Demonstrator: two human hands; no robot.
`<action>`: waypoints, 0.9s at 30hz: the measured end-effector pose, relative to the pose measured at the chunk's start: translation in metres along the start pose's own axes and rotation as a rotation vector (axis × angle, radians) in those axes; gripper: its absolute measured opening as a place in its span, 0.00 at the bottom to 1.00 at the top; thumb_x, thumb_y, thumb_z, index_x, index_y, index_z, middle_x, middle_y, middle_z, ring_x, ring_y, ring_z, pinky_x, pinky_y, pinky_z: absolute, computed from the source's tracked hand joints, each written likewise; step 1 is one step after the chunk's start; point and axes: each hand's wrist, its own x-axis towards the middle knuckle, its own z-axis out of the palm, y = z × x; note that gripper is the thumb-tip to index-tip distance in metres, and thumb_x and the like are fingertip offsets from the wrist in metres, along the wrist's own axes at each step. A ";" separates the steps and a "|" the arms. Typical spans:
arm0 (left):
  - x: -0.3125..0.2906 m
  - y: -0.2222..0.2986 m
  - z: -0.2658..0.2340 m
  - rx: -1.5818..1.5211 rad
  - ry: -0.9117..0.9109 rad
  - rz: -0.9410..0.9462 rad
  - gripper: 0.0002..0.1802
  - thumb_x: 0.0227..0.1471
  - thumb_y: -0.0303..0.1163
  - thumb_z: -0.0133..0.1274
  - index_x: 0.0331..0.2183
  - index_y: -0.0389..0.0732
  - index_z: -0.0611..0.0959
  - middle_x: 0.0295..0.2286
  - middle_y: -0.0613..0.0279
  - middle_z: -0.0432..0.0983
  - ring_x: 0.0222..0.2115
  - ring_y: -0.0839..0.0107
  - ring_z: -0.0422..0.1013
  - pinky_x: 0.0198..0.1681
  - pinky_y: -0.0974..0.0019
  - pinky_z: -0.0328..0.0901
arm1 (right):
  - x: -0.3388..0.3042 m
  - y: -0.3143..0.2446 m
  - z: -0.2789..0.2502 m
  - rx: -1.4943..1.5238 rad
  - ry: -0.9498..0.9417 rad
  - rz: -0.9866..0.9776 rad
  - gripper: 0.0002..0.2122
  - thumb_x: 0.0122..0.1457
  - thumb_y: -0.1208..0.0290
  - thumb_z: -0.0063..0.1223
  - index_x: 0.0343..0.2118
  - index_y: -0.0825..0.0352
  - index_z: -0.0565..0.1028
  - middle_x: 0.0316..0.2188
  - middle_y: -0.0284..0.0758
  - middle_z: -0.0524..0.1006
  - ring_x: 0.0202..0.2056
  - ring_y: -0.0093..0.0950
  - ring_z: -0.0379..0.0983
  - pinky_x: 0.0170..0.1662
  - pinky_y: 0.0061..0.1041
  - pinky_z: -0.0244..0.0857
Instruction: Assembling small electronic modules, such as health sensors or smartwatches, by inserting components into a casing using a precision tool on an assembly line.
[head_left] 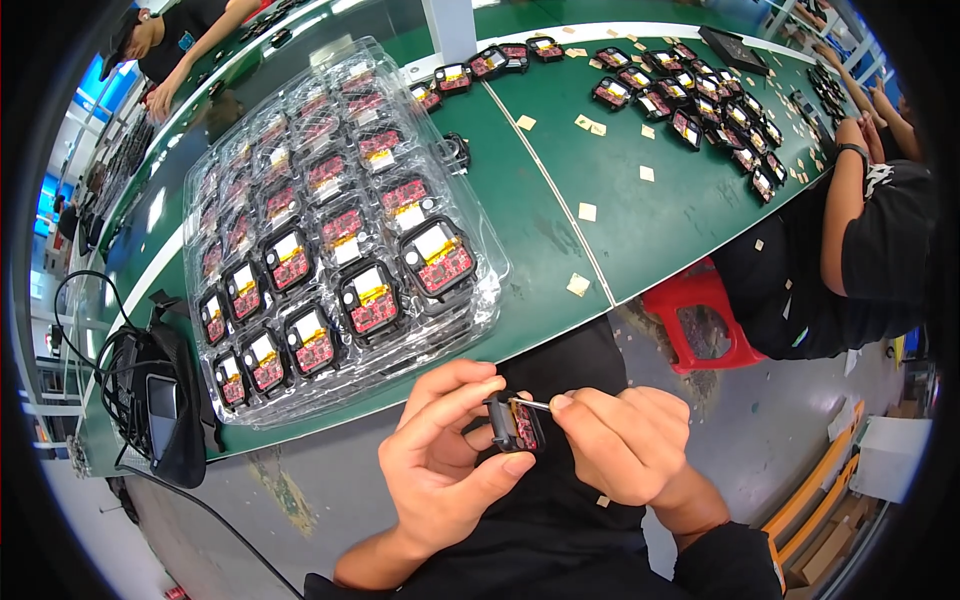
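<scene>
The left hand [440, 465] gripped a small black module [515, 425] low over the lap. The right hand [625, 445] pinched a thin tab [533, 404] at its top, close against the left fingers. Peeling seemed underway; next needed a gentle pull. The clear tray [330, 230] sat above both hands on the green tabletop [640, 220].

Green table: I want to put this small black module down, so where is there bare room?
Free: the green table strip between the clear tray and the white line. Right of the line, only paper scraps. Crowded: the module rows at the far right.
</scene>
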 end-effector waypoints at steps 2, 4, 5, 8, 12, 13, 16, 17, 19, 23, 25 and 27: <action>0.000 0.000 0.000 -0.009 -0.004 -0.004 0.31 0.48 0.15 0.65 0.55 0.25 0.75 0.55 0.49 0.62 0.53 0.55 0.72 0.56 0.58 0.74 | 0.000 -0.001 0.001 0.007 -0.001 0.008 0.14 0.41 0.79 0.61 0.35 0.72 0.82 0.27 0.34 0.79 0.16 0.18 0.64 0.17 0.17 0.53; -0.001 -0.002 0.001 -0.029 0.018 -0.010 0.31 0.49 0.15 0.65 0.55 0.25 0.75 0.55 0.49 0.63 0.53 0.55 0.72 0.55 0.58 0.74 | 0.000 -0.001 0.002 0.015 -0.003 0.015 0.15 0.40 0.79 0.60 0.35 0.72 0.82 0.27 0.34 0.79 0.16 0.18 0.64 0.17 0.17 0.54; -0.001 -0.003 0.002 -0.050 0.039 -0.014 0.31 0.49 0.16 0.65 0.55 0.25 0.75 0.55 0.49 0.63 0.53 0.55 0.72 0.54 0.59 0.74 | -0.001 -0.001 0.002 0.032 -0.011 0.031 0.15 0.40 0.79 0.60 0.35 0.72 0.82 0.28 0.34 0.79 0.16 0.19 0.65 0.17 0.18 0.54; -0.003 -0.007 0.001 -0.076 0.037 0.013 0.31 0.49 0.17 0.66 0.55 0.25 0.75 0.55 0.48 0.63 0.53 0.54 0.72 0.52 0.60 0.75 | -0.003 0.000 0.004 0.058 -0.001 0.051 0.15 0.39 0.79 0.59 0.35 0.72 0.82 0.28 0.34 0.80 0.16 0.19 0.65 0.17 0.19 0.55; 0.000 -0.001 0.005 -0.102 0.050 -0.033 0.31 0.49 0.17 0.66 0.55 0.26 0.75 0.55 0.48 0.64 0.53 0.54 0.72 0.50 0.62 0.75 | -0.002 0.003 0.001 0.027 0.014 0.044 0.15 0.40 0.79 0.59 0.35 0.71 0.82 0.28 0.34 0.80 0.16 0.20 0.66 0.17 0.19 0.56; 0.001 0.000 0.004 -0.091 0.047 -0.047 0.31 0.49 0.18 0.66 0.55 0.26 0.75 0.55 0.49 0.64 0.53 0.55 0.72 0.50 0.63 0.74 | -0.001 0.003 0.001 0.028 0.015 0.043 0.15 0.40 0.79 0.59 0.35 0.71 0.82 0.28 0.34 0.80 0.16 0.20 0.66 0.17 0.19 0.56; 0.000 -0.001 0.003 -0.086 0.051 -0.065 0.32 0.49 0.21 0.67 0.55 0.26 0.75 0.55 0.49 0.65 0.53 0.57 0.72 0.49 0.65 0.72 | -0.001 0.003 0.000 0.026 0.000 0.039 0.14 0.40 0.79 0.59 0.35 0.71 0.83 0.28 0.35 0.80 0.16 0.21 0.67 0.17 0.19 0.57; -0.001 -0.002 0.003 -0.092 0.060 -0.066 0.32 0.50 0.22 0.68 0.55 0.26 0.75 0.55 0.49 0.65 0.53 0.59 0.72 0.49 0.66 0.71 | -0.001 0.002 0.000 0.026 0.001 0.041 0.14 0.40 0.80 0.59 0.35 0.71 0.83 0.28 0.35 0.80 0.16 0.21 0.67 0.17 0.19 0.57; -0.004 -0.004 0.004 -0.128 0.086 -0.099 0.32 0.50 0.23 0.68 0.54 0.26 0.75 0.55 0.49 0.65 0.53 0.59 0.72 0.50 0.65 0.70 | -0.002 0.001 0.001 0.026 0.003 0.044 0.14 0.40 0.80 0.59 0.35 0.72 0.83 0.28 0.35 0.80 0.16 0.21 0.67 0.17 0.19 0.57; -0.005 -0.005 0.010 -0.205 0.127 -0.143 0.32 0.50 0.23 0.68 0.54 0.27 0.75 0.55 0.48 0.65 0.51 0.61 0.72 0.51 0.64 0.69 | -0.006 -0.005 0.004 0.050 0.016 0.104 0.16 0.38 0.82 0.60 0.35 0.72 0.82 0.27 0.36 0.80 0.16 0.22 0.69 0.18 0.20 0.60; -0.005 -0.008 0.010 -0.199 0.134 -0.130 0.32 0.50 0.23 0.68 0.54 0.27 0.74 0.55 0.48 0.65 0.52 0.59 0.72 0.52 0.64 0.69 | -0.007 -0.007 0.004 0.063 0.010 0.131 0.16 0.37 0.83 0.61 0.35 0.72 0.82 0.27 0.36 0.80 0.17 0.22 0.70 0.18 0.21 0.62; -0.005 -0.010 0.010 -0.195 0.138 -0.117 0.32 0.50 0.23 0.68 0.54 0.27 0.74 0.55 0.48 0.65 0.52 0.58 0.72 0.52 0.63 0.69 | -0.009 -0.011 0.005 0.081 0.028 0.192 0.16 0.39 0.84 0.62 0.36 0.73 0.82 0.27 0.36 0.80 0.18 0.24 0.72 0.20 0.21 0.65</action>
